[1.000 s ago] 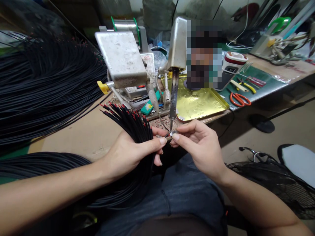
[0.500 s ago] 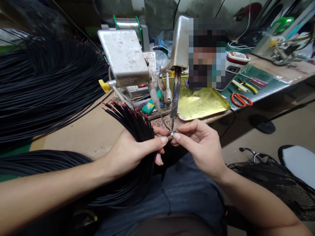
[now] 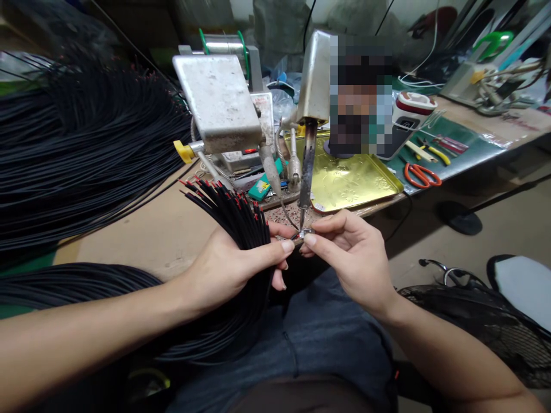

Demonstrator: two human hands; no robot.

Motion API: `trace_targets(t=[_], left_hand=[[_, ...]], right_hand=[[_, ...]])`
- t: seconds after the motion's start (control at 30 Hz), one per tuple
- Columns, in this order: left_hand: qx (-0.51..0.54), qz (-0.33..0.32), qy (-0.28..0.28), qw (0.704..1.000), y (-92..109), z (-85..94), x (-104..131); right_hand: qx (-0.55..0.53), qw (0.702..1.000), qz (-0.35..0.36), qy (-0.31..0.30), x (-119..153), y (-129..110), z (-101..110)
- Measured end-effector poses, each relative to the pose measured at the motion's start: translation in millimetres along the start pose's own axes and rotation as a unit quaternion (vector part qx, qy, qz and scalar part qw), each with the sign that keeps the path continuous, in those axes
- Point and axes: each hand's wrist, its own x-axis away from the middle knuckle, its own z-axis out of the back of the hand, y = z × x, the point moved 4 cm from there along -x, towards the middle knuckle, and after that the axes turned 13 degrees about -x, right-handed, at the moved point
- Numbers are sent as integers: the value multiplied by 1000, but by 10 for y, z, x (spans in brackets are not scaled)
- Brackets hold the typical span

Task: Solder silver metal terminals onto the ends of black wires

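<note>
A bundle of black cables with red wire ends fans up from my left hand, which is closed around it. Thumb and forefinger of that hand also pinch one cable end, pointing right. My right hand is closed in a pinch on a small metal connector. Connector and cable end meet under the tip of a soldering iron, fixed upright on a stand. A thin solder feed tube slopes down to the same spot from a metal housing. My fingertips cover part of the connector.
A large heap of black cables lies at left. Behind the iron sits a gold tray. Orange-handled scissors and yellow-handled pliers rest on the green mat. A solder spool stands at the back. A mesh-backed chair is at right.
Both hands keep almost the same place and grip at the iron's tip. The whole view has shifted very slightly.
</note>
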Motion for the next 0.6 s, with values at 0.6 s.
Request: trace_targets(t=[0.6], left_hand=[[-8,0,8,1000,-8,11,16]], right_hand=[[21,1000,-1,1,2,-34,-13]])
